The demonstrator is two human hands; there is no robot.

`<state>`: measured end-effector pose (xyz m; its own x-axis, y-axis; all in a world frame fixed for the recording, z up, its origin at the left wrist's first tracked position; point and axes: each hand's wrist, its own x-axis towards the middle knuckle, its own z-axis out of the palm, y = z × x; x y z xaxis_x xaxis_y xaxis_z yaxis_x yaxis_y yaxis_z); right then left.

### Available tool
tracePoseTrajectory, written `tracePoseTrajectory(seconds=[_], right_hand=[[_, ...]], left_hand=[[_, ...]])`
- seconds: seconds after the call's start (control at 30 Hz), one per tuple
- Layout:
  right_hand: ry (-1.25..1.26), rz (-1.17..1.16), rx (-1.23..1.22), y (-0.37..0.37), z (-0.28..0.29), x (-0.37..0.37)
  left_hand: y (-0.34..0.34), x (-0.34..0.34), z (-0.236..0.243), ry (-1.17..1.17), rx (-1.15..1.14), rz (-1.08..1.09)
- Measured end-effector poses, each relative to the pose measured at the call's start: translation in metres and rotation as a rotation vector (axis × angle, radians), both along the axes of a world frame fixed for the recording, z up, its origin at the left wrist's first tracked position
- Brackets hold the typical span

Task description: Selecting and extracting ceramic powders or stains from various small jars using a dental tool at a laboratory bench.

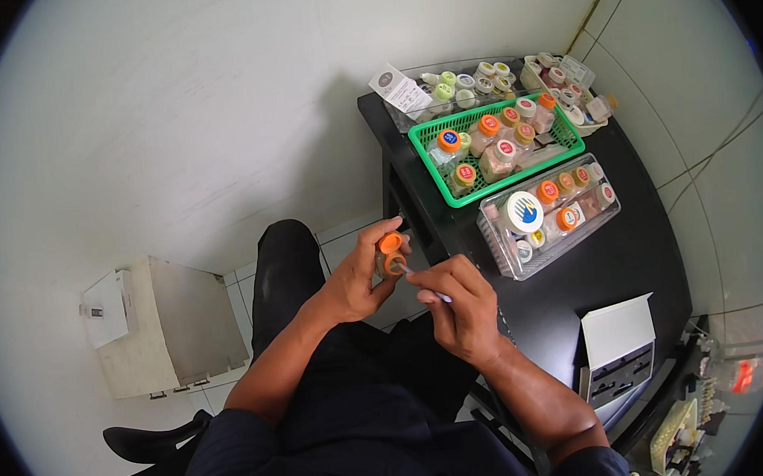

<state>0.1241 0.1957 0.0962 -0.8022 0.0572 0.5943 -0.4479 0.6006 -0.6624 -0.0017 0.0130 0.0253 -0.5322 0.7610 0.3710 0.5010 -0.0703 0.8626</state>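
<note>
My left hand (354, 277) is closed around a small clear jar (383, 266) over my lap. An orange lid (390, 241) shows between its thumb and fingers, just beyond the jar's orange-rimmed mouth. Whether lid and jar are joined, I cannot tell. My right hand (459, 308) pinches a thin, pale-handled tool (441, 297), whose tip reaches the jar's mouth. Its exact kind is too small to make out, and so are the jar's contents.
On the black table (542, 315) to the right stand a green basket (454, 199) and a clear plastic basket (512, 269), both holding capped jars. More jars fill a cream basket (599, 125) behind. An opened white box (618, 332) lies nearer me. A chair armrest (152, 442) is at left.
</note>
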Motion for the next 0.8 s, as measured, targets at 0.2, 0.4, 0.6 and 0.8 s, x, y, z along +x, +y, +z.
tracePoseTrajectory(seconds=[0.2,0.4,0.6,0.8], right_hand=[[-0.050,-0.060,-0.005,-0.005,-0.002,0.001],[-0.060,0.013,-0.049,-0.002,-0.002,0.002],[0.134,-0.029,0.078,-0.005,0.004,0.004],[0.090,0.031,0.139,-0.004,0.006,0.004]], left_hand=[[0.006,0.005,0.011,0.175,0.047,0.031],[0.011,0.004,0.024,0.150,0.035,0.105],[0.016,0.006,0.010,0.194,0.080,0.182],[0.008,0.009,-0.002,-0.076,-0.004,0.201]])
